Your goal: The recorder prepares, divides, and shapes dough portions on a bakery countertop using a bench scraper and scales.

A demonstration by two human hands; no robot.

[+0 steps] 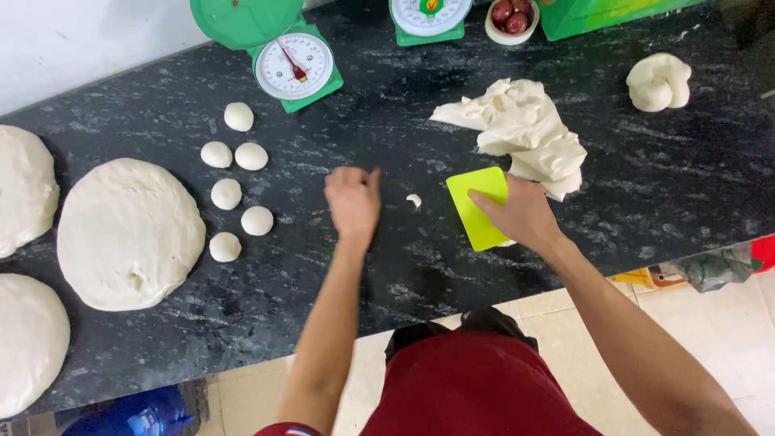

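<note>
Six small dough balls (235, 182) lie left on dark bench (387, 266). Right hand (523, 214), fingers clamped on yellow-green scraper (476, 206), sits at edge of large dough mass (525, 133). Left hand (353, 200), fingers curled together, empty, rests near tiny dough scrap (414, 199). Step judged: portioning; next cut calls for scraper pressed through mass.

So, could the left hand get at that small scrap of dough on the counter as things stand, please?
Probably yes. The left hand rests palm-down on the counter just beside the scrap, with only bare counter between them. The right hand, holding the green scraper, sits on the far side.
</note>
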